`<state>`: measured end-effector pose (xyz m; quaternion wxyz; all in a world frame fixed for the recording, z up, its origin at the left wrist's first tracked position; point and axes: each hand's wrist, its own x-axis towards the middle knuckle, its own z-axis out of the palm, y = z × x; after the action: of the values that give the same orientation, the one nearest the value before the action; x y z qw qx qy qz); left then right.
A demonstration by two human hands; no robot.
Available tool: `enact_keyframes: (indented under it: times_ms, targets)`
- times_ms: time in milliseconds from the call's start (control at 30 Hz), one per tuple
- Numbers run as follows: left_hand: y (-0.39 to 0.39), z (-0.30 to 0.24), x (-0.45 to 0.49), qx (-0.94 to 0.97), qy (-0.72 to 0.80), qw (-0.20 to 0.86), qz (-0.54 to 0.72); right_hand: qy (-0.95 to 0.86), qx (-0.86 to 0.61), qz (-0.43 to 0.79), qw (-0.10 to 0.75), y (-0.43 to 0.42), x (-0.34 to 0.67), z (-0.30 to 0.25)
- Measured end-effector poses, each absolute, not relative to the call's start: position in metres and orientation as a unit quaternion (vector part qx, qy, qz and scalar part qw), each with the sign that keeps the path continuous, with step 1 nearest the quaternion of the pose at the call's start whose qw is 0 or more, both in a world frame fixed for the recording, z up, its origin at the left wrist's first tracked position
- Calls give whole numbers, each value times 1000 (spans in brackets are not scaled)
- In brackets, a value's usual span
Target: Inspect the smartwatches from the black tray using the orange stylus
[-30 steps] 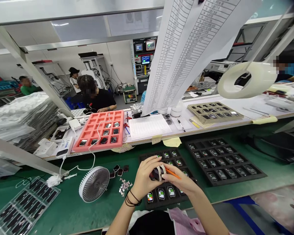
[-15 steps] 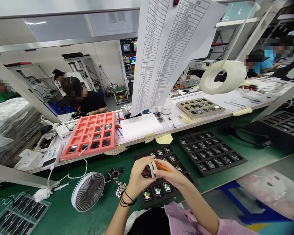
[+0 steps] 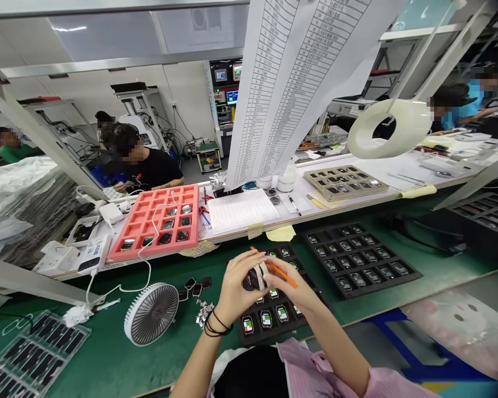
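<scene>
My left hand (image 3: 237, 287) is closed around a small smartwatch body (image 3: 255, 278), held above the near black tray (image 3: 249, 337). My right hand (image 3: 295, 292) pinches an orange stick (image 3: 279, 270) whose tip rests at the watch body. The tray below holds several watch bodies with lit coloured screens (image 3: 266, 319). Both hands meet over the green mat, a little above the tray.
A second black tray (image 3: 359, 258) of watch bodies lies to the right. A small white fan (image 3: 151, 313), loose black parts (image 3: 195, 286) and metal clips (image 3: 204, 315) lie left. On the raised shelf: a pink tray (image 3: 156, 223), papers, a beige tray (image 3: 345, 183). A tape roll (image 3: 389, 135) and printed sheets hang overhead. Other people work behind.
Both hands have lifted slightly with the watch body. The orange stick now angles more steeply across it. The view shifted a little.
</scene>
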<state>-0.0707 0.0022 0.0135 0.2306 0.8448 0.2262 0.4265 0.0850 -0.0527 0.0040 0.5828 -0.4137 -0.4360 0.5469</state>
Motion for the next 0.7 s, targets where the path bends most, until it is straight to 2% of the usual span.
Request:
enact_keyframes:
  times_ms: [133,267,400,700]
  targets:
    - [6,19,-77,820,244,237,460,-444,-380,453,673,-55,92,14]
    - [8,17,-82,812,251,250,463,-486,-320,382,718,-66,90,19]
    - [7,16,-81,813,245,251,465,-505,-332,319,730,-75,85,20]
    - [5,15,-80,821,246,219,465,-524,-382,278,709,-76,84,23]
